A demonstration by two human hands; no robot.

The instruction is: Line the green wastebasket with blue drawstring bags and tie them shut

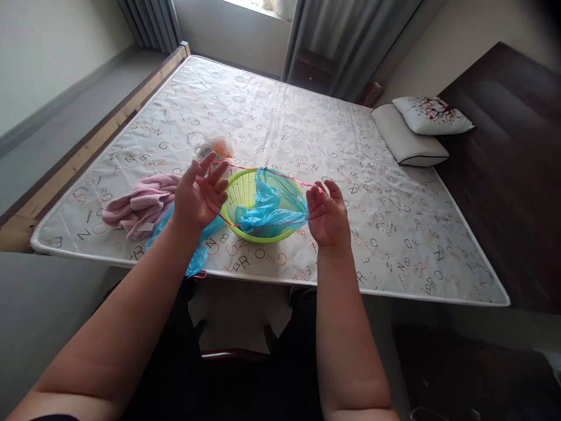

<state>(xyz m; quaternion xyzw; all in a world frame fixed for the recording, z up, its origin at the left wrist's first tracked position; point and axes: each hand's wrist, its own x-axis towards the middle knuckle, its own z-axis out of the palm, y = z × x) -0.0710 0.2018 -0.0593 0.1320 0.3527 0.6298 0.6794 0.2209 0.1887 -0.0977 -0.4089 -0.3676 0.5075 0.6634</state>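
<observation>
A light-blue drawstring garbage bag [272, 207] lies partly inside a yellow-green slatted plastic basket [263, 238] on the mattress. Its red drawstring [284, 175] stretches between both hands above the basket. My left hand [201, 193], palm turned inward and fingers loosely curled, has the string looped about it at the basket's left side. At the right rim, my right hand [326, 213] holds the other end of the string with bent fingers, close to the bag's edge. More blue plastic [199, 257] lies under my left forearm, partly hidden by it.
Left of the basket lies a crumpled pink cloth [140, 204]. Behind my left hand is a clear plastic bag [214, 145] with something orange in it. The letter-printed mattress [307, 134] has a wooden rail [144, 111] along its left side. Pillows [412, 137] rest near the dark headboard [504, 146].
</observation>
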